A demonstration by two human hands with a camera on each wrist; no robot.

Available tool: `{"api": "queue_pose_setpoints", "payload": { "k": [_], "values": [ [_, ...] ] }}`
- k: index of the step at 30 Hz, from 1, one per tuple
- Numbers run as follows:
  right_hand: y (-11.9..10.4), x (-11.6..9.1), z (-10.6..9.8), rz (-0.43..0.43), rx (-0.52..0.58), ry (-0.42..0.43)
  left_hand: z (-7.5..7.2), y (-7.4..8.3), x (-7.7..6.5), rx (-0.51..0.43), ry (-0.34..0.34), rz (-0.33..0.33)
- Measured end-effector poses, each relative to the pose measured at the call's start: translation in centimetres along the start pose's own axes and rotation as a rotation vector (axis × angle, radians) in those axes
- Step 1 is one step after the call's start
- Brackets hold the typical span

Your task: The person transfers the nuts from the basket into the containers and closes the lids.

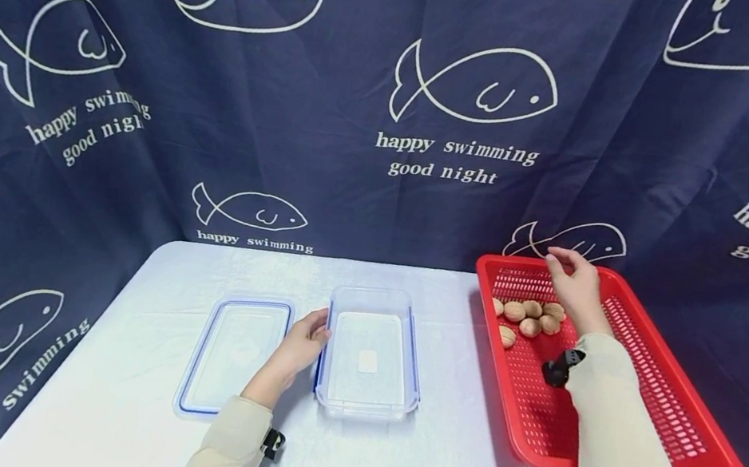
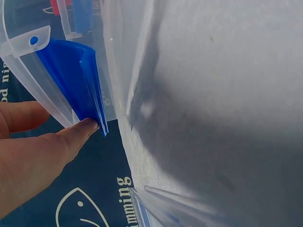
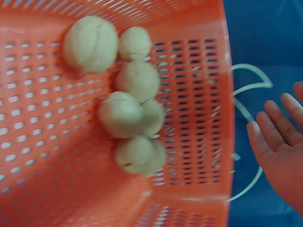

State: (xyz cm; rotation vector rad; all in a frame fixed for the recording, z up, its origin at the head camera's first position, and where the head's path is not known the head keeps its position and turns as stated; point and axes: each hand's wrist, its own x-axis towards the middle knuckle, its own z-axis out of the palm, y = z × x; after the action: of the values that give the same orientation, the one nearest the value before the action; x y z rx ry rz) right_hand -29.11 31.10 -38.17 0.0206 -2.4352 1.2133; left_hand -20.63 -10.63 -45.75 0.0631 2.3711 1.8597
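On the white table stands a clear plastic food container (image 1: pixel 359 409) with blue side latches and no lid on it. My left hand (image 1: pixel 302 345) holds its left side; the left wrist view shows the fingers pinching the wall by the blue latch (image 2: pixel 71 75). My right hand (image 1: pixel 577 290) is raised over the back of a red perforated basket (image 1: pixel 667 386), with nothing in it. In the right wrist view its fingers (image 3: pixel 272 132) are spread beyond the basket's rim. Several walnuts (image 1: pixel 529 327) lie together in the basket's back left part.
The container's clear lid (image 1: pixel 238 358) with a blue seal lies flat on the table, left of the container. A dark blue curtain (image 1: pixel 362 119) with whale and fish prints hangs right behind the table. The basket's high walls surround the walnuts on the right.
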Motion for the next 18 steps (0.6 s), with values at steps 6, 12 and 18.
{"api": "queue_pose_setpoints", "payload": {
  "k": [6, 12, 18],
  "values": [
    [2.6, -0.4, 0.2, 0.11, 0.026, 0.001, 0.0, 0.0, 0.0, -0.004, 0.002, 0.003],
    [4.4, -0.7, 0.5, 0.208, 0.027, -0.018, -0.1, 0.1, -0.1, -0.01, -0.001, 0.013],
    [6.1, -1.3, 0.9, 0.321, 0.046, -0.008, 0.0, 0.1, -0.1, -0.012, 0.0, 0.008]
  ]
}}
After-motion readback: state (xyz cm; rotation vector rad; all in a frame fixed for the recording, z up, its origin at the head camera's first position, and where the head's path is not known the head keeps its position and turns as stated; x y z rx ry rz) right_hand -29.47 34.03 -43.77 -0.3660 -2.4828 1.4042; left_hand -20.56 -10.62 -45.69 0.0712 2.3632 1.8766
